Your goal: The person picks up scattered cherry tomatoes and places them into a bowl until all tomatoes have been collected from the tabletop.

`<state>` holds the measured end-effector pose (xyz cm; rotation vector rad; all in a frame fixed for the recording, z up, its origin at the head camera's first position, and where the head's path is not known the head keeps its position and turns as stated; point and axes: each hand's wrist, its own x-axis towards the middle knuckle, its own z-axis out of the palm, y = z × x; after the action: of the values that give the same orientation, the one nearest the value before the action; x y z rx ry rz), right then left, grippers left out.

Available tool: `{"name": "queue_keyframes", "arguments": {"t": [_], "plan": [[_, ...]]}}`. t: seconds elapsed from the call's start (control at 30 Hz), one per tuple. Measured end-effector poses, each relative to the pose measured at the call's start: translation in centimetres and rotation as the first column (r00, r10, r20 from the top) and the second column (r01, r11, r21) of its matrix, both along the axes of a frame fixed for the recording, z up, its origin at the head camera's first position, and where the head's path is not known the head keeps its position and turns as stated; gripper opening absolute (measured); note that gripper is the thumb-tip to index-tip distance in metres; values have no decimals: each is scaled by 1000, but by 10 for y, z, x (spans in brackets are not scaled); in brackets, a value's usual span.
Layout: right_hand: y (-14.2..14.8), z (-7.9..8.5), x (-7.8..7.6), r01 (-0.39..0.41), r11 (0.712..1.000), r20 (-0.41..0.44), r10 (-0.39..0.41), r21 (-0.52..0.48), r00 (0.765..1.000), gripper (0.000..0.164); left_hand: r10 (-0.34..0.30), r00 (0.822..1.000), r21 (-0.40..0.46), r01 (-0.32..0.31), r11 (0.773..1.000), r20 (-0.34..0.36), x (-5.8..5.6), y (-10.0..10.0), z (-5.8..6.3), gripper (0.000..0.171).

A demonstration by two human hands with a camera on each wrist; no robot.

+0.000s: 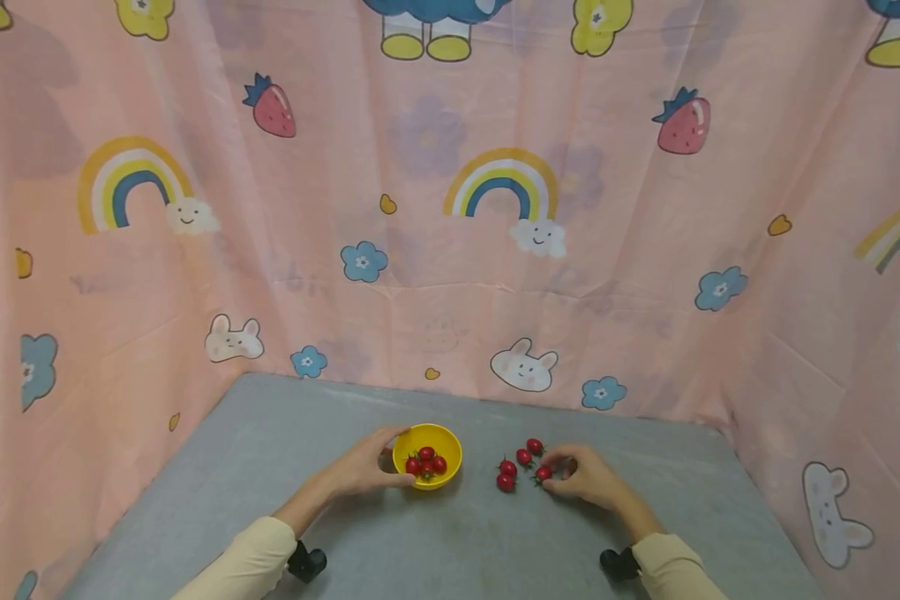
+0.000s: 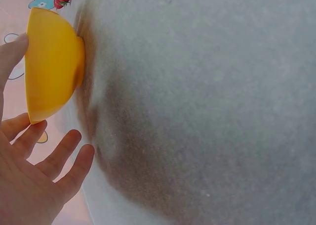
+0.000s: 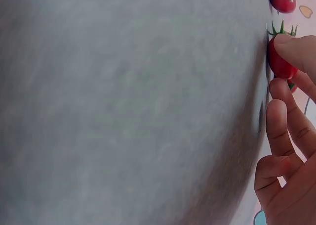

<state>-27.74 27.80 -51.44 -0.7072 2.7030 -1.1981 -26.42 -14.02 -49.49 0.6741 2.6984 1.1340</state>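
A yellow bowl (image 1: pixel 452 471) stands on the grey table, with several red cherry tomatoes (image 1: pixel 427 454) inside it. My left hand (image 1: pixel 362 468) holds its left side, the thumb at the near rim and fingertips at the far rim; the left wrist view shows the bowl (image 2: pixel 52 62) side-on between thumb and fingers. To the right, my right hand (image 1: pixel 588 479) pinches one cherry tomato (image 3: pixel 279 59) between thumb and fingers, its green stem end showing. Several more loose cherry tomatoes (image 1: pixel 506 482) lie between that hand and the bowl.
The grey table (image 1: pixel 435 550) reaches back to a pink patterned curtain (image 1: pixel 420 317), which also hangs along both sides. A black wrist strap mount (image 1: pixel 307 562) sits on the left wrist, another one (image 1: pixel 619 565) on the right.
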Motion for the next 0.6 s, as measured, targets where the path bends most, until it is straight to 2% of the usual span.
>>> {"name": "queue_keyframes", "arguments": {"t": [0.33, 0.6], "plan": [[-9, 1, -2, 30, 999, -1, -30, 23, 1000, 23, 1, 1000, -2, -1, 1000, 16, -2, -2, -2, 86], [-4, 1, -4, 10, 999, -18, -11, -37, 1000, 23, 1, 1000, 4, -1, 1000, 14, -3, -3, -4, 86]]}}
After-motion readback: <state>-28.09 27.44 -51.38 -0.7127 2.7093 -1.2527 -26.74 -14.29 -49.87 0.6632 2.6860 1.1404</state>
